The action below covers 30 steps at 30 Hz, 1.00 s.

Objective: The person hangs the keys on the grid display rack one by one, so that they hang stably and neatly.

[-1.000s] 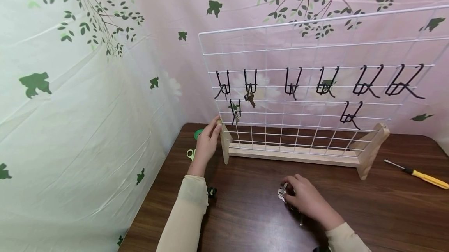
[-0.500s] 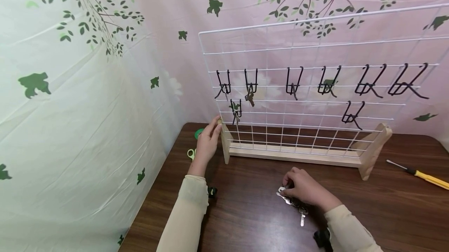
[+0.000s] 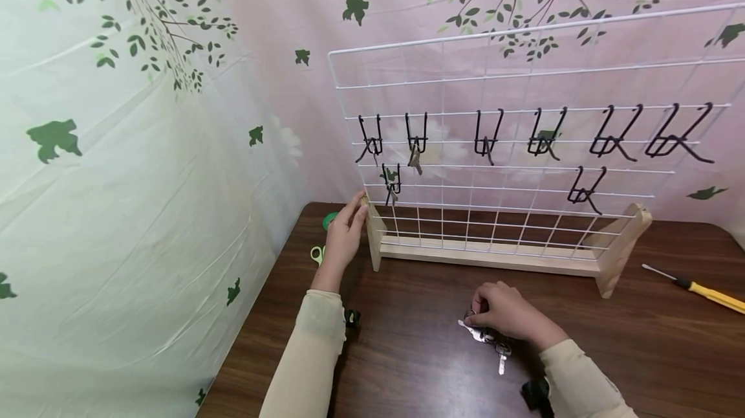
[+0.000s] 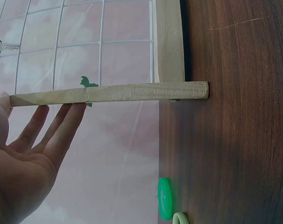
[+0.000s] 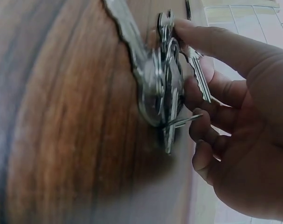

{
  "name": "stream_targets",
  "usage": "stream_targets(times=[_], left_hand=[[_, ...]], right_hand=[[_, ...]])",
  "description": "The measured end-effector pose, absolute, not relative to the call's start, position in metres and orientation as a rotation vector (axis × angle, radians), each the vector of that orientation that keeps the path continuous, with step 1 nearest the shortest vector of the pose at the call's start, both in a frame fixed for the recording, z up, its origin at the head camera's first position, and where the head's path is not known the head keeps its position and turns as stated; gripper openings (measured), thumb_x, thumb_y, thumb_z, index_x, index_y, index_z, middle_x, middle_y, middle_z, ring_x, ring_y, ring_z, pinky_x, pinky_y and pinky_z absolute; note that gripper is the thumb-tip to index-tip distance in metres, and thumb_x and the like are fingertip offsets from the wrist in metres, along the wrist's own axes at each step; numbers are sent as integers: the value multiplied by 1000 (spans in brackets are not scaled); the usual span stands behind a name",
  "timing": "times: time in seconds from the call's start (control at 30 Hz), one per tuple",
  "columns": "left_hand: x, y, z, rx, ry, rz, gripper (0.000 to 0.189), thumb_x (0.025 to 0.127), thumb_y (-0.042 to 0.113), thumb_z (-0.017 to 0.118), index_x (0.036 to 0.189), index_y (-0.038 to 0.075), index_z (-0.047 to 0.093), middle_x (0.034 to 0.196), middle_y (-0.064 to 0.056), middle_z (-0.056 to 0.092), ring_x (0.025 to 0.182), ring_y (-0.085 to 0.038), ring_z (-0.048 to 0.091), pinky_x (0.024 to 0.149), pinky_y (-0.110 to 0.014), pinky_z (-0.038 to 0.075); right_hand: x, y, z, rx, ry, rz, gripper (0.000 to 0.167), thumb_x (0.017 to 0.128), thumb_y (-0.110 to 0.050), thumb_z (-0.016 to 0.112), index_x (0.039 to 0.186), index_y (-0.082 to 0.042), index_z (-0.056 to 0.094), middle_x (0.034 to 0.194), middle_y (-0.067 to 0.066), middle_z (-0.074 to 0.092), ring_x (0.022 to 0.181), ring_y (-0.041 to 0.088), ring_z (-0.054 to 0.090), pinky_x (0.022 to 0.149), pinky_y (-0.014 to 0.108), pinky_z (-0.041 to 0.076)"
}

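Observation:
A bunch of keys (image 3: 489,335) on rings is just above or on the dark table. My right hand (image 3: 507,314) pinches part of it between thumb and fingertips. In the right wrist view several silver keys (image 5: 201,79) fan out beside the fingers (image 5: 200,126), around blurred metal rings (image 5: 173,70). My left hand (image 3: 343,240) rests against the left wooden end panel (image 3: 374,240) of a white wire grid rack (image 3: 442,85). Its fingers (image 4: 67,128) are fairly straight and touch the panel's outer face; the thumb is near the panel's edge.
Black hooks (image 3: 486,136) hang in rows on the grid; a key (image 3: 416,160) dangles from one at left, small keys from others. A yellow-handled screwdriver (image 3: 707,292) lies at right. Green scissors (image 3: 317,253) and a green round item (image 4: 165,198) are beyond the left arm.
My right hand has shifted slightly and turned, so more of the keys show below its fingers than a second ago. The left hand stays on the rack's end panel.

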State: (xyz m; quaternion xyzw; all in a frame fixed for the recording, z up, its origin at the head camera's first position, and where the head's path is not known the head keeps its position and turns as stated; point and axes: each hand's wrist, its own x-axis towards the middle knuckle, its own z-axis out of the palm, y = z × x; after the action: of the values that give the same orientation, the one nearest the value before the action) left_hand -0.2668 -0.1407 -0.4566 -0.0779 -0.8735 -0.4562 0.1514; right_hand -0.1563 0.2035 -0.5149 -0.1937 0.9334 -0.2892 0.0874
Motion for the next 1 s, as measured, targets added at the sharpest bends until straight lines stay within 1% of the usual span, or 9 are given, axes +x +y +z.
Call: stream_targets(times=[0.1,0.2,0.27,0.53,0.63,0.8,1.0], left_hand=[[-266,-140,-456,-223,-2505,-1319,48,112,50,50,158,37,54,150,-14,65,139,-33,64,113,-57,55],[-265,-140,-457,-221,-2504,-1326,48,112,51,50,158,36,53,151,-14,65,140,-33,63,114,-57,54],[-265,-141,-457,-221,-2505,-1330,48,112,51,50,158,36,53,151,-13,65,140,-33,63,113,-57,54],[-265,-141,-458,-225,-2495,-1365,50,112,50,50,158,33,53,148,-12,68,129,-32,69,102,-54,61],[-266,-140,-458,-233,-2490,-1359,49,112,50,51,158,33,54,147,-12,68,129,-32,70,102,-53,61],[-266,-140,-456,-245,-2489,-1354,50,112,49,51,159,32,53,147,-12,68,128,-32,70,102,-54,61],[-265,-141,-456,-239,-2496,-1356,49,112,50,51,159,34,53,147,-11,68,130,-32,70,104,-54,60]], right_hand=[[-155,202,-513,-617,2713,-922,32,85,-34,90,75,-23,62,71,-15,59,71,2,47,76,28,38],[-154,201,-512,-663,2641,-990,29,88,-30,88,78,-19,63,71,-15,60,65,-3,48,66,20,42],[-153,200,-511,-675,2613,-1024,27,89,-29,87,80,-17,63,72,-13,61,63,-4,49,60,19,43],[-146,196,-497,-699,2546,-1116,24,95,-32,82,87,-17,65,78,-12,65,67,-4,53,61,20,46],[-144,194,-490,-707,2442,-1213,23,97,-30,80,89,-15,64,77,-5,70,63,-1,57,57,22,51],[-138,192,-482,-691,2180,-1378,23,100,-26,77,96,-7,64,81,9,75,57,10,64,52,29,57],[-133,189,-479,-707,2010,-1443,22,101,-25,76,103,-5,65,85,20,75,57,12,66,50,31,57]])
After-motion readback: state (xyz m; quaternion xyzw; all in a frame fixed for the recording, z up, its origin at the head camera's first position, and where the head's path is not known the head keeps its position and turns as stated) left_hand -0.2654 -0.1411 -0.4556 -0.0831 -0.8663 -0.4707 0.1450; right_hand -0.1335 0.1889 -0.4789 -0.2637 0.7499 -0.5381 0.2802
